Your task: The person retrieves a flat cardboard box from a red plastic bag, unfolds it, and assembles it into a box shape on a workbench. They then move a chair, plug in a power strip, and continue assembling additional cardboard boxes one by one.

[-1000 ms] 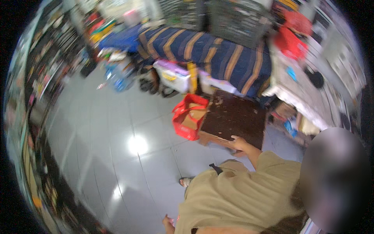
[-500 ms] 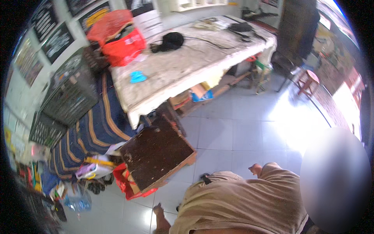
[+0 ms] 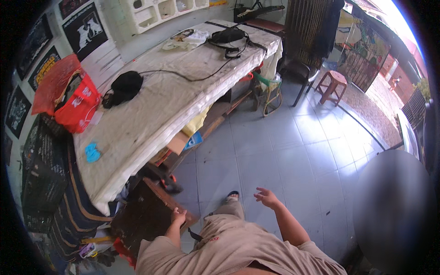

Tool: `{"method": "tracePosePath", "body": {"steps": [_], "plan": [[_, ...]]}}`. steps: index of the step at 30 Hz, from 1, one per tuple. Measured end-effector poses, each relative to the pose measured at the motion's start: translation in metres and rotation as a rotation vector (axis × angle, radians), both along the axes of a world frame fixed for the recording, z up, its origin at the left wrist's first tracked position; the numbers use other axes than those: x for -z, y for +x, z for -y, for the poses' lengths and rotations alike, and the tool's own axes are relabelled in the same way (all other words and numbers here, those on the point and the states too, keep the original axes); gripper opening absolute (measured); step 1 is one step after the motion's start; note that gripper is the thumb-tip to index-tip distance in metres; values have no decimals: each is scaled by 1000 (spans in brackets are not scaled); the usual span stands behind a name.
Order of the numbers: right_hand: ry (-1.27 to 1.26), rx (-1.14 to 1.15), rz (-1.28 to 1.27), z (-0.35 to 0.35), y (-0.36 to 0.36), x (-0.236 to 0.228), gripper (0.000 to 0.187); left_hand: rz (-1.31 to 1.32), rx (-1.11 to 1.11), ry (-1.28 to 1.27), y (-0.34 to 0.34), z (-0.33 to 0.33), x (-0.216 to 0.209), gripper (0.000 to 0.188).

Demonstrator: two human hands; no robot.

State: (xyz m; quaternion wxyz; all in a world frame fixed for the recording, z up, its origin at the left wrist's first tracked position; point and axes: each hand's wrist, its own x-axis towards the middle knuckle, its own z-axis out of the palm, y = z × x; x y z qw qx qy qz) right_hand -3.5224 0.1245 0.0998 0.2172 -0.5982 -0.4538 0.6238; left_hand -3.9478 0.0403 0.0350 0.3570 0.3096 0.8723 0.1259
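My left hand (image 3: 178,216) hangs low at the edge of a dark brown wooden stand (image 3: 151,206), with its fingers loosely apart and nothing visible in it. Whether it touches the stand I cannot tell. Out over the tiled floor, my right hand (image 3: 266,198) is bare, its fingers spread. A sandalled foot (image 3: 233,197) shows between the two hands. The long table (image 3: 133,123) under a pale, stained cloth lies ahead of my left hand, bearing a black cap (image 3: 127,85), a blue crumpled item (image 3: 92,152) and a red bag (image 3: 78,107).
A black strapped bag (image 3: 228,35) lies at the table's far end. Beyond it stand a dark chair (image 3: 300,73) and a reddish stool (image 3: 332,86) near a bright doorway. Boxes (image 3: 178,143) sit under the table. Dark crates (image 3: 43,169) stand at left.
My view has swung toward the right and the doorway, so the table and stand sit farther left. Both forearms now show more fully, and my right hand reaches farther out from my body.
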Motion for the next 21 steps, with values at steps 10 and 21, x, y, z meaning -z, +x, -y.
{"method": "tracePosePath", "body": {"steps": [10,21], "plan": [[-725,263,569,-26,258,149,40,221,325,337,191,-322,-26,56],[-694,892,303,-38,335,176,49,197,833,1063,425,-610,-183,56]]}}
